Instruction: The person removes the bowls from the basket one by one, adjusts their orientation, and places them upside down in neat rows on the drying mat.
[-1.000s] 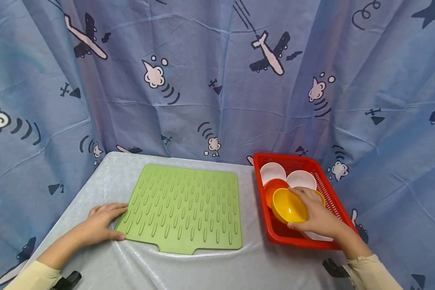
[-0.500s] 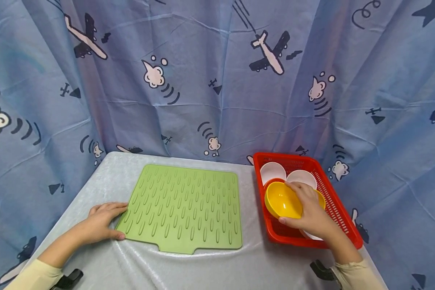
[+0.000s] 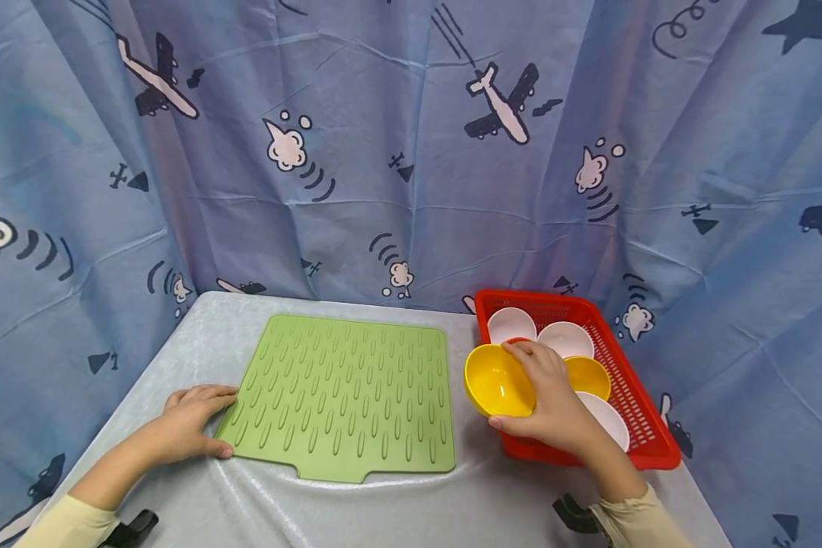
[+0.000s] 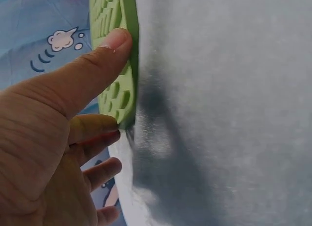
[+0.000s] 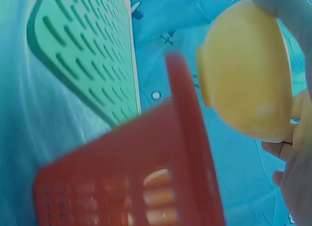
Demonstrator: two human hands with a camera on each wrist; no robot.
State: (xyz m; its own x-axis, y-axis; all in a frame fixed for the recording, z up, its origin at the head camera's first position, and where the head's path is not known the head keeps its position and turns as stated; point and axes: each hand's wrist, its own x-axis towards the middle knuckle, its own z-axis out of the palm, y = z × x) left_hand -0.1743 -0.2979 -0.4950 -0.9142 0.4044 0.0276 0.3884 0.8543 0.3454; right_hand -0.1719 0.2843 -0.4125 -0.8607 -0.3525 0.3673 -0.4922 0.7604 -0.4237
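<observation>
My right hand (image 3: 551,396) grips a yellow bowl (image 3: 496,383) by its rim, thumb at the near side and fingers at the far side. The bowl is tilted with its inside toward me, over the left rim of a red basket (image 3: 647,411). In the right wrist view the bowl's rounded outside (image 5: 248,74) shows above the basket's rim. At the left, my left hand (image 3: 188,426) touches the near left corner of a green ridged mat (image 3: 342,396). Its thumb lies on the mat's edge (image 4: 127,89), with the index fingertip at the corner.
Inside the basket sit white bowls (image 3: 565,339), another yellow bowl (image 3: 587,378) and an orange bowl (image 3: 518,340) mostly hidden behind the held one. A pale cloth (image 3: 383,510) covers the table. Behind it hangs a blue patterned curtain (image 3: 356,152).
My right hand has carried the yellow bowl left, from above the basket's middle to past its left rim. The left hand keeps its place at the mat. The head view has shifted slightly.
</observation>
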